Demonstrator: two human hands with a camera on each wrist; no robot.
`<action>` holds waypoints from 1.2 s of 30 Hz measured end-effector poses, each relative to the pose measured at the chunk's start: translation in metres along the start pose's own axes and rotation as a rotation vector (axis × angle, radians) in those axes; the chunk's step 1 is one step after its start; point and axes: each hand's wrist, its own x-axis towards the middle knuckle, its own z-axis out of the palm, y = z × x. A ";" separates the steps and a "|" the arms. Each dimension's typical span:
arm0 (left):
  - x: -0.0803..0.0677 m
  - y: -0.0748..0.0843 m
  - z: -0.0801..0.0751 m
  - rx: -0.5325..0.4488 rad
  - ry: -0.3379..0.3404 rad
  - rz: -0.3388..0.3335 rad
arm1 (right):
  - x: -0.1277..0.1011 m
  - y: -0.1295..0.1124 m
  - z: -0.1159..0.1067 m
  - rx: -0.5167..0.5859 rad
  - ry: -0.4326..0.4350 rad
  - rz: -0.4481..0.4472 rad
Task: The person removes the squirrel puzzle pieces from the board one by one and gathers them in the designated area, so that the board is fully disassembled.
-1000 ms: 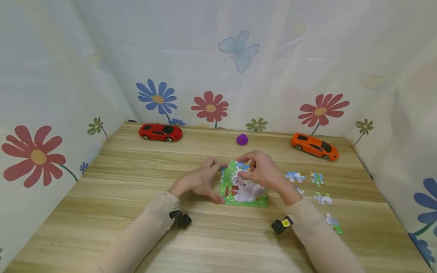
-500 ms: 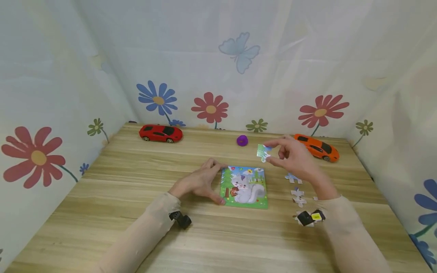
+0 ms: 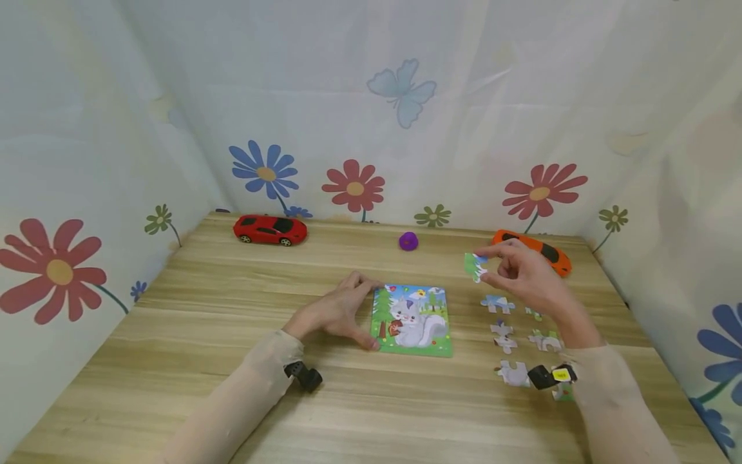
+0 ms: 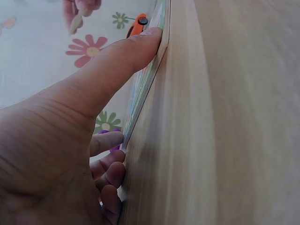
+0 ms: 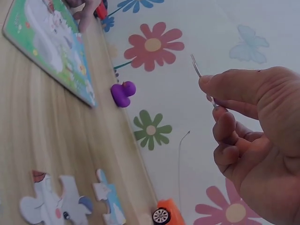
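A puzzle board (image 3: 413,320) with a grey squirrel picture lies flat on the wooden table (image 3: 232,309). My left hand (image 3: 361,313) rests beside it, thumb and fingertips pressed against its left edge. In the left wrist view the thumb (image 4: 117,61) lies straight along the board's edge (image 4: 146,82). My right hand (image 3: 485,268) hovers above the table right of the board, pinching a green and white puzzle piece (image 3: 474,265). The right wrist view shows that piece (image 5: 200,75) edge-on between thumb and fingers.
Several loose puzzle pieces (image 3: 502,335) lie on the table under and before my right hand. A red toy car (image 3: 269,229), a purple knob (image 3: 408,241) and an orange toy car (image 3: 547,254) stand along the back. Flowered fabric walls close in three sides.
My right hand lifted a piece off the board's top right and carried it right, over the loose pieces. The left hand stayed at the board's left edge.
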 end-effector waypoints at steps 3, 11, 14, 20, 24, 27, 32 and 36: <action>0.000 0.000 0.000 -0.002 -0.002 0.002 | -0.001 0.007 0.004 0.020 -0.022 0.009; 0.000 0.000 0.000 0.003 -0.010 0.007 | -0.001 0.023 0.016 0.037 -0.080 0.078; 0.000 0.000 0.000 -0.001 -0.008 0.005 | 0.000 0.028 0.023 0.037 -0.103 0.110; 0.001 0.000 0.000 -0.004 -0.004 -0.003 | 0.004 0.037 0.036 -0.021 -0.144 0.119; -0.001 -0.002 0.001 -0.003 -0.005 -0.002 | 0.006 0.041 0.042 -0.032 -0.183 0.129; 0.000 -0.002 0.001 -0.001 -0.001 0.002 | 0.007 0.043 0.045 -0.030 -0.208 0.157; 0.000 -0.002 0.001 0.003 -0.002 0.007 | 0.006 0.045 0.048 -0.034 -0.223 0.196; 0.000 -0.002 0.001 0.005 -0.001 0.011 | 0.007 0.044 0.050 -0.051 -0.224 0.206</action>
